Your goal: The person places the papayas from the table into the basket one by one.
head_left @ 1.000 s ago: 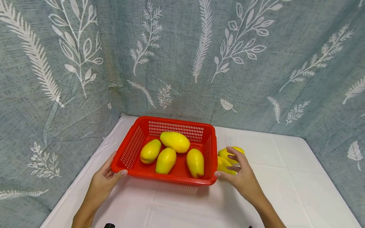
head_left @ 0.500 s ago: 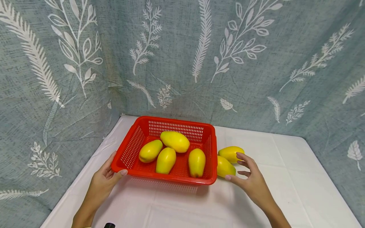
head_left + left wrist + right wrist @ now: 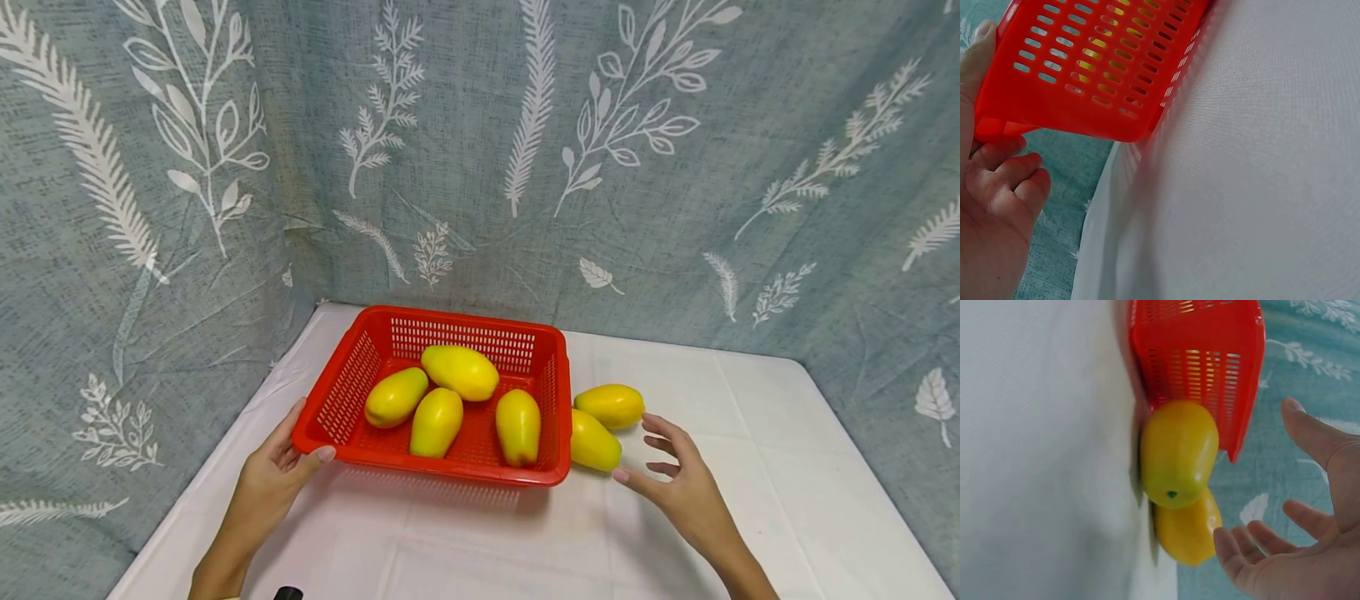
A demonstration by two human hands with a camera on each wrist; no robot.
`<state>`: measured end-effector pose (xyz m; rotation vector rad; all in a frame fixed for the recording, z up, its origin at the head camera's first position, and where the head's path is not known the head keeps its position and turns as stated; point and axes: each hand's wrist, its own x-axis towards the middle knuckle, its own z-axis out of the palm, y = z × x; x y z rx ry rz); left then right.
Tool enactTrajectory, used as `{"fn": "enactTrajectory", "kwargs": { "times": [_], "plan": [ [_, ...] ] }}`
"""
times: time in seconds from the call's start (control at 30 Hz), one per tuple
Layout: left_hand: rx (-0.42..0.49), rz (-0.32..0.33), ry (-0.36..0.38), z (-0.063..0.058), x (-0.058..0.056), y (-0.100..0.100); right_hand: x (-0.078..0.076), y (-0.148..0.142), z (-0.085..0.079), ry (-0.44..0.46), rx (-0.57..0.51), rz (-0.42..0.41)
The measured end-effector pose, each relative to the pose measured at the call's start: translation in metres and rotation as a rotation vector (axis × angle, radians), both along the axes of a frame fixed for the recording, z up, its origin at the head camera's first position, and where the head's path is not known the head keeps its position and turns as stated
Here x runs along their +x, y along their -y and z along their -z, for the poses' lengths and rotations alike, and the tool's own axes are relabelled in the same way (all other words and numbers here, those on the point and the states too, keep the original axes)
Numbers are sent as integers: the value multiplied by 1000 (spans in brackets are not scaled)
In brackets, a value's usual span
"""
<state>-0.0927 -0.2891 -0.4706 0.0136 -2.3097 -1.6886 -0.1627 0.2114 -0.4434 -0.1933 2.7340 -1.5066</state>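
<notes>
Compared with the frame of one second ago, the right hand (image 3: 678, 479) is farther from the red basket (image 3: 450, 472), toward four o'clock, and the four o'clock fruit (image 3: 518, 427) inside lies straighter, while the left hand (image 3: 273, 479) keeps its place. With twelve as the far side, this left hand grips the basket's corner between seven and eight o'clock, the thumb over the rim and the fingers curled below, which probably serves to steady it. The right hand is apart from the left, with its fingers loosely bent and nothing held; it seems to touch no fruit, though its fingertips are so near to the far outer fruit (image 3: 610, 406) that I cannot be fully sure. That one and the near outer fruit (image 3: 595, 442) lie side by side on the white table (image 3: 465, 550), between three and four o'clock, just beside the basket's wall, which perhaps helps them not to roll. Inside are also the twelve o'clock fruit (image 3: 459, 372), the nine o'clock fruit (image 3: 396, 398) and the six o'clock fruit (image 3: 437, 423); the raised walls contain all four, and their round shapes probably leave them free to turn.
</notes>
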Motion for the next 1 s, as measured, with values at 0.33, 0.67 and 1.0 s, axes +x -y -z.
{"fn": "enactTrajectory", "kwargs": {
  "times": [0.33,0.67,1.0],
  "plan": [
    [18,-6,-2,1,-1,1,-4,1,7,12,6,-8],
    [27,0,-2,2,-2,1,-16,9,14,-1,-39,-52],
    [7,3,4,0,-1,1,-30,20,26,13,-28,-59]
  ]
}}
